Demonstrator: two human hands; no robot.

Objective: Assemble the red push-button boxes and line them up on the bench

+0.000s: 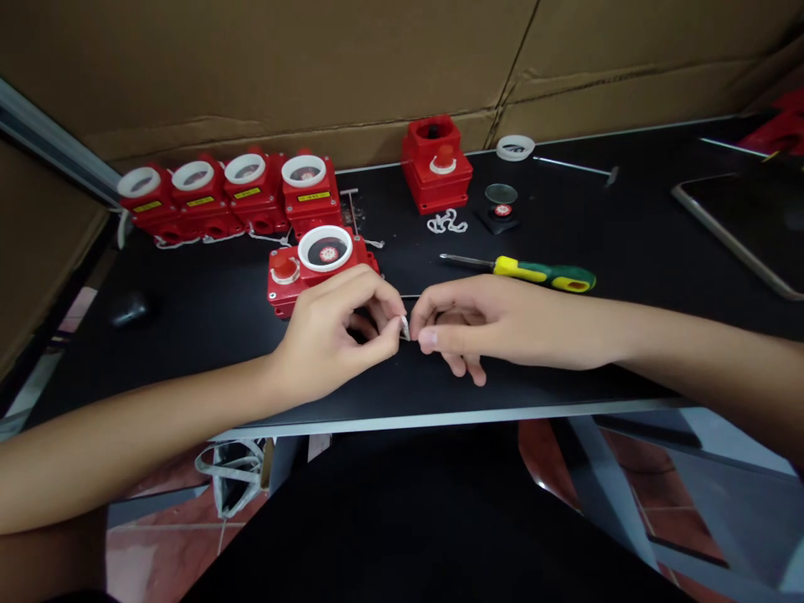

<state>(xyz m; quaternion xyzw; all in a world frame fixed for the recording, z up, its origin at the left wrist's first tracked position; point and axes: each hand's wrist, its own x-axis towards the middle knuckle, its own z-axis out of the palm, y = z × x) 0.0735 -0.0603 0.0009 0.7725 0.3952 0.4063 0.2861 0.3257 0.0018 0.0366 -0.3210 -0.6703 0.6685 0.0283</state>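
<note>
My left hand (332, 335) is closed in a pinch on a small whitish piece (404, 327), too small to make out its kind. Thumb and forefinger of my right hand (477, 322) are pinched at that piece's other edge, its remaining fingers curled loosely below. Just behind my left hand lies a red box (286, 295) with a red button and a white-ringed round window (325, 249). A screwdriver (543, 274) with a yellow and green handle rests behind my right hand.
Several similar red boxes (229, 197) line the back left. Behind the screwdriver are an open red box (435, 167), a white cord (447, 222), a black part with a round glass (501, 209), a white ring (515, 147) and a small metal hammer (578, 167). A phone-like device (747, 222) lies right.
</note>
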